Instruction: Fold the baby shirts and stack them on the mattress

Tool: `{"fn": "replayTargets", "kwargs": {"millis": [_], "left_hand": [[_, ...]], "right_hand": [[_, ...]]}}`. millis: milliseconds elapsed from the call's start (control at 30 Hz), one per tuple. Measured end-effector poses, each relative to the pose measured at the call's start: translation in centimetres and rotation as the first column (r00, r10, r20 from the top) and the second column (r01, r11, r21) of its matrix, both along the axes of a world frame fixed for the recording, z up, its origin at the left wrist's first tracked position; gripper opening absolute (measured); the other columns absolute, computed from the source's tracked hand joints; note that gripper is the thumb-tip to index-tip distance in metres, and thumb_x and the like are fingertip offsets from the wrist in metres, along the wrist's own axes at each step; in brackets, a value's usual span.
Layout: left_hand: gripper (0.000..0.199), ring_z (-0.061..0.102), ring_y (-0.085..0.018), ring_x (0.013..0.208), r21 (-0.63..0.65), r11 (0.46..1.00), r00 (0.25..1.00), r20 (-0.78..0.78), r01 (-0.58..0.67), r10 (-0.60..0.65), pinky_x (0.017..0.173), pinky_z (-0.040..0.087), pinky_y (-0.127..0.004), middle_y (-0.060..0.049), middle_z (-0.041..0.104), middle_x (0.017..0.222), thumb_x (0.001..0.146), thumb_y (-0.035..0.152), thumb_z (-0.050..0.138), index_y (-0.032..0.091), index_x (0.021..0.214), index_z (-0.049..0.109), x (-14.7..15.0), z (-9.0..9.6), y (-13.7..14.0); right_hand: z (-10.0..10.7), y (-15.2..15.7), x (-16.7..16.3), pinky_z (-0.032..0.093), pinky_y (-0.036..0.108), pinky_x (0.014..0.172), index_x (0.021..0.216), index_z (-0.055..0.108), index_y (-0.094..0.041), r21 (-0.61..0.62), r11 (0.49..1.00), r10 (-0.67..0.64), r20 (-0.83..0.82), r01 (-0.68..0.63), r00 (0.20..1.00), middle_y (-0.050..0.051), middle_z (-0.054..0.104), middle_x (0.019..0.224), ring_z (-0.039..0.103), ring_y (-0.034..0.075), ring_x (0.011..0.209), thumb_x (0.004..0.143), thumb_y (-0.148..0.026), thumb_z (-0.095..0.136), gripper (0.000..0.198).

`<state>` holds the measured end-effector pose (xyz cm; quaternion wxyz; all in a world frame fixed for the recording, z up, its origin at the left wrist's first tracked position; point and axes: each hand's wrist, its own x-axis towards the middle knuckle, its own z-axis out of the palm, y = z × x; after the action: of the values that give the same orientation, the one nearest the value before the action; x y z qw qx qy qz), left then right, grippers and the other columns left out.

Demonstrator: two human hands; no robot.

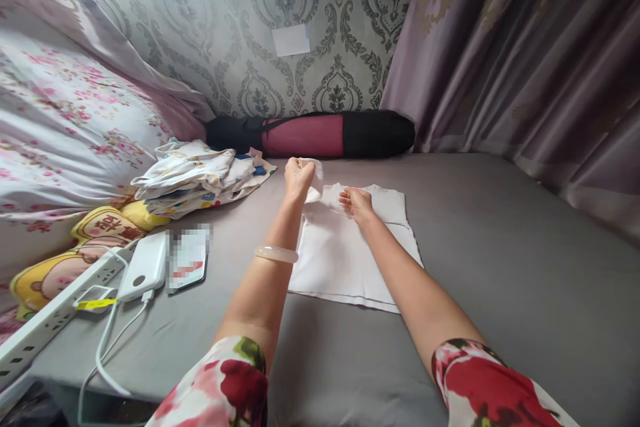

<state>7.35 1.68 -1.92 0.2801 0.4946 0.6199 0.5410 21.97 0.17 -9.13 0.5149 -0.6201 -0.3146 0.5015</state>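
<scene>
Gripping a white garment, left hand lifts its corner.

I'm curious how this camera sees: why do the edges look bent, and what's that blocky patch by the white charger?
Head view: a wide lens bows the curtain and the arms outward; soft daylight, faint shadows, no glare. The patch is a pixelated blur over a flat item beside the power bank. The white garment is sharp.

Red Chinese characters — too blurred to read — mark the yellow cartoon cushion, just left of the white power bank.
</scene>
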Motion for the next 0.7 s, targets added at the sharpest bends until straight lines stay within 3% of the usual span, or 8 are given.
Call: {"fn": "replayTargets", "kwargs": {"millis": [133,267,367,433,533,633,700], "left_hand": [[0.016,0.06,-0.017,0.08,0.017,0.998,0.997,-0.044,0.066,-0.065,0.073,0.048,-0.028,-0.002,0.061,0.082,0.074,0.022,0.054,0.016,0.089,0.056,3.7,-2.1,-1.0],[0.036,0.064,-0.019,0.094,-0.053,0.946,0.946,-0.031,0.32,-0.321,0.083,0.048,-0.029,-0.009,0.068,0.1,0.086,0.036,0.055,0.014,0.115,0.052,6.9,-4.2,-3.3],[0.049,0.061,-0.024,0.113,-0.102,0.9,0.899,-0.07,0.424,-0.432,0.095,0.044,-0.034,-0.015,0.066,0.118,0.092,0.049,0.049,0.015,0.127,0.047,8.0,-5.4,-4.9],[0.046,0.058,-0.026,0.118,-0.124,0.916,0.902,-0.165,0.382,-0.399,0.099,0.042,-0.037,-0.015,0.064,0.124,0.096,0.046,0.04,0.016,0.13,0.047,8.0,-6.1,-5.2],[0.042,0.058,-0.026,0.118,-0.123,0.964,0.9,-0.348,0.234,-0.263,0.098,0.042,-0.037,-0.015,0.063,0.127,0.096,0.024,0.034,0.016,0.135,0.044,7.0,-6.8,-4.7],[0.052,0.057,-0.027,0.119,-0.145,0.985,0.832,-0.533,0.093,-0.157,0.1,0.041,-0.038,-0.018,0.063,0.124,0.084,0.006,0.035,0.012,0.136,0.044,5.3,-7.3,-3.8],[0.055,0.056,-0.027,0.12,-0.194,0.979,0.759,-0.629,0.06,-0.171,0.101,0.039,-0.039,-0.017,0.064,0.121,0.08,0.003,0.037,0.013,0.133,0.046,4.2,-7.8,-3.2]], "right_hand": [[0.0,-1.7,3.4,0.055,0.027,0.065,0.087,0.057,-0.015,-0.033,0.999,-0.03,-0.226,0.023,0.974,0.008,0.068,0.078,0.068,0.016,0.069,0.088,-0.017,0.045,0.012],[-0.2,-2.0,5.1,0.057,0.039,0.071,0.096,0.059,-0.013,-0.057,0.998,-0.032,-0.539,0.001,0.841,0.013,0.069,0.079,0.068,0.023,0.077,0.097,-0.035,0.028,0.038],[-0.5,-1.9,5.4,0.056,0.041,0.074,0.097,0.06,-0.016,-0.006,1.0,-0.016,-0.613,0.016,0.79,0.011,0.071,0.085,0.068,0.024,0.081,0.098,-0.046,0.024,0.047],[-0.7,-1.8,5.5,0.055,0.04,0.077,0.095,0.06,-0.018,0.056,0.998,0.011,-0.64,0.033,0.768,0.01,0.072,0.09,0.068,0.024,0.086,0.098,-0.048,0.024,0.048],[-0.9,-1.8,5.5,0.055,0.04,0.08,0.095,0.062,-0.017,0.096,0.995,0.039,-0.689,0.038,0.724,0.009,0.072,0.091,0.068,0.024,0.091,0.097,-0.049,0.031,0.044],[-1.0,-1.9,5.6,0.055,0.039,0.081,0.095,0.062,-0.018,0.071,0.996,0.009,-0.719,0.061,0.695,0.006,0.073,0.088,0.068,0.022,0.09,0.095,-0.044,0.042,0.033],[-1.0,-1.8,5.6,0.055,0.038,0.08,0.095,0.062,-0.017,0.053,0.997,-0.008,-0.712,0.064,0.702,0.005,0.072,0.085,0.068,0.021,0.087,0.093,-0.036,0.046,0.025]]}}
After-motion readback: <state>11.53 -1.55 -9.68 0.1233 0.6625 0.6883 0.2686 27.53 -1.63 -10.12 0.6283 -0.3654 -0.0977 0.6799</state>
